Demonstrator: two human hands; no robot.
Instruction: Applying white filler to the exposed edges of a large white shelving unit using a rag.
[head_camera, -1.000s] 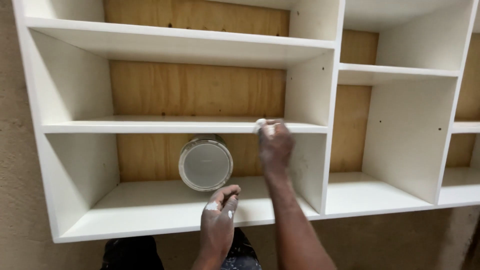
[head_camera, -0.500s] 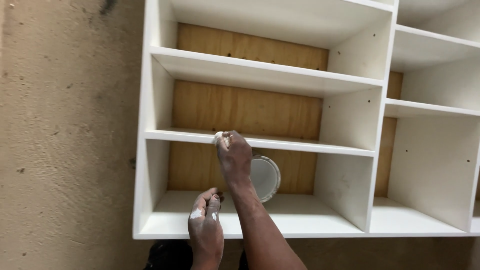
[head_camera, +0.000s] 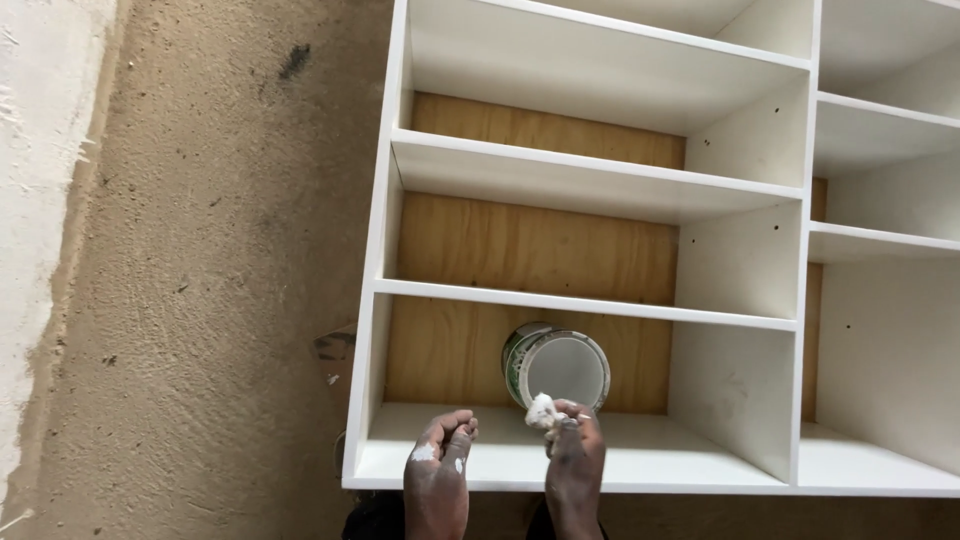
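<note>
A white shelf unit (head_camera: 590, 310) with a plywood back lies on a rough concrete floor, seen from above. In its lowest compartment stands an open round tin (head_camera: 556, 366) holding white filler or paint. My right hand (head_camera: 572, 460) is over the bottom board, just in front of the tin, its fingertips pinched on a small white lump of putty (head_camera: 541, 410). My left hand (head_camera: 438, 478), smeared with white, rests on the front edge of the bottom board with its fingers curled and nothing in it.
Bare concrete floor (head_camera: 200, 280) spreads to the left, with a pale strip at the far left edge. A scrap of cardboard (head_camera: 335, 347) pokes out beside the unit's left side. More white compartments (head_camera: 885, 250) continue to the right.
My right hand came down from the middle shelf edge to the tin and now holds a white lump. The view has swung left, showing more floor.
</note>
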